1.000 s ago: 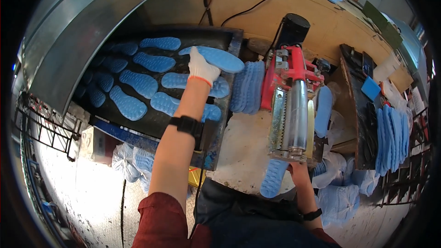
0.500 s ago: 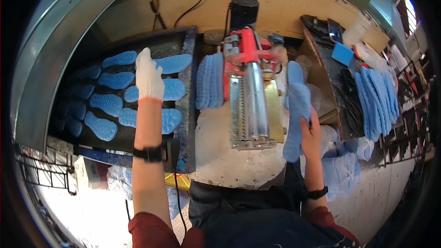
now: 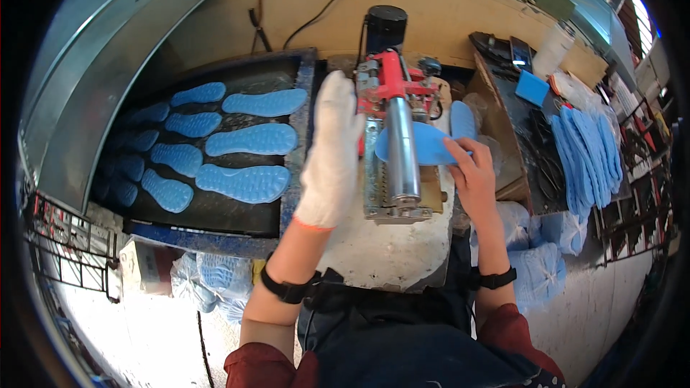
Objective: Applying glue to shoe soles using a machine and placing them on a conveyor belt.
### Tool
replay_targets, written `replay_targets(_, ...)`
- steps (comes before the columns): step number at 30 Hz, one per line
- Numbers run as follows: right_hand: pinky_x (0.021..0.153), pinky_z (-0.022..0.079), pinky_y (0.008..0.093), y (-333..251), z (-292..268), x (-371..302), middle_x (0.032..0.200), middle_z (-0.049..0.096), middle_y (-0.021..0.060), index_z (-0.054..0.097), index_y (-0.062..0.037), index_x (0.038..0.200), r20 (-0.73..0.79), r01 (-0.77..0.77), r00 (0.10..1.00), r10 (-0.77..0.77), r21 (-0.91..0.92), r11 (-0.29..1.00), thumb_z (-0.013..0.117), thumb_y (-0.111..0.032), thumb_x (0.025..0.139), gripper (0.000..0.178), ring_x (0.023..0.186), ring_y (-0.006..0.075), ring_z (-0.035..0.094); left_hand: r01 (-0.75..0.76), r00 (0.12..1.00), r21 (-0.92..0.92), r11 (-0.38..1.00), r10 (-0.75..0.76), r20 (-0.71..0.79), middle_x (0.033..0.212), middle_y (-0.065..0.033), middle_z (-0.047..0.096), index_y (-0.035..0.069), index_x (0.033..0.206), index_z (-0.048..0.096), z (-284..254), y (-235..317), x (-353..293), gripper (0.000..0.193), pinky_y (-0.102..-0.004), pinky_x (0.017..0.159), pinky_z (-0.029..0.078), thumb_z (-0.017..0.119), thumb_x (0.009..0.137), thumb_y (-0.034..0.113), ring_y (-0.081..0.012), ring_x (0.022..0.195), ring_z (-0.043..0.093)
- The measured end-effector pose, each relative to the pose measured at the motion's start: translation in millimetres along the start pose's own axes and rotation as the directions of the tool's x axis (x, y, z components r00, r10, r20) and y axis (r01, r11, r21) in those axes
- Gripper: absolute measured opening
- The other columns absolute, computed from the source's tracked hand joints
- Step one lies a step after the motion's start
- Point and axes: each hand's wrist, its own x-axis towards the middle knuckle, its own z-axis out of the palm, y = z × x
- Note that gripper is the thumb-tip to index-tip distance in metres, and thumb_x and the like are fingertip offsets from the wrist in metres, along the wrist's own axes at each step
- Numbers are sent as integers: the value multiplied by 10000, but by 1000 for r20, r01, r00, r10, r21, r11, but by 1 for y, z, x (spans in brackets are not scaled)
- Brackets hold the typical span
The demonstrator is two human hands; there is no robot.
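My right hand (image 3: 474,181), bare, pinches the right end of a blue insole (image 3: 433,146) between thumb and fingers. The insole's other end lies under the shiny metal roller (image 3: 404,158) of a small red machine (image 3: 392,75). My left hand (image 3: 329,154), in a white knit glove, is upright at the machine's left side with its fingers stretched out. It hides the place where a stack of insoles stood; I see nothing held in it. Another blue insole (image 3: 463,121) lies just right of the machine.
On the left, a dark tray with a blue rim (image 3: 208,241) holds rows of bumpy blue insoles (image 3: 243,182). A side table (image 3: 514,100) on the right bears a pile of insoles (image 3: 586,158), a blue box (image 3: 532,88) and a white bottle (image 3: 555,49). Bagged insoles (image 3: 535,273) sit below.
My left hand has moved right, from above the tray to beside the machine. My right hand has raised its insole, turned it sideways and brought its end to the roller.
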Motion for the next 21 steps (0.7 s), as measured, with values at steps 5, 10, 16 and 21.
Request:
replay_targets(5, 860, 443, 403, 12, 6, -28, 1143, 565, 136, 555, -110, 1276, -91, -137, 987, 135, -13, 991, 676, 45, 745, 566, 1016, 330, 532, 23, 1000, 214, 976, -20, -17, 1566, -179, 135, 37, 1509, 123, 6, -15, 7, 701, -397, 1179, 136, 249, 1004, 506, -268, 1460, 122)
replay_targets(10, 909, 426, 362, 20, 27, -73, 1197, 552, 172, 456, -49, 1349, -14, -439, 896, 443, 116, 891, 632, 30, 782, 598, 1077, 320, 532, 202, 979, 267, 942, -197, -46, 1495, -210, 252, 54, 1512, 129, -39, -41, 15, 716, -425, 1163, 186, 232, 1000, 544, -310, 1415, 232)
replay_targets(16, 868, 455, 413, 15, 85, -102, 1135, 569, 183, 480, -23, 1292, 147, -442, 897, 417, 284, 851, 646, -16, 796, 524, 1026, 341, 556, 131, 989, 438, 889, -148, 3, 1375, -206, 366, 76, 1518, 116, -76, -67, -4, 753, -429, 1128, 255, 201, 982, 598, -333, 1298, 383)
replay_targets(21, 1004, 367, 464, 39, 143, -142, 1233, 525, 230, 436, -3, 1345, 351, -348, 897, 270, 183, 919, 576, -75, 851, 518, 1166, 398, 482, 289, 943, 372, 882, -329, 48, 1340, -161, 413, 92, 1515, 171, -92, -83, -17, 785, -374, 1062, 328, 190, 962, 648, -272, 1259, 416)
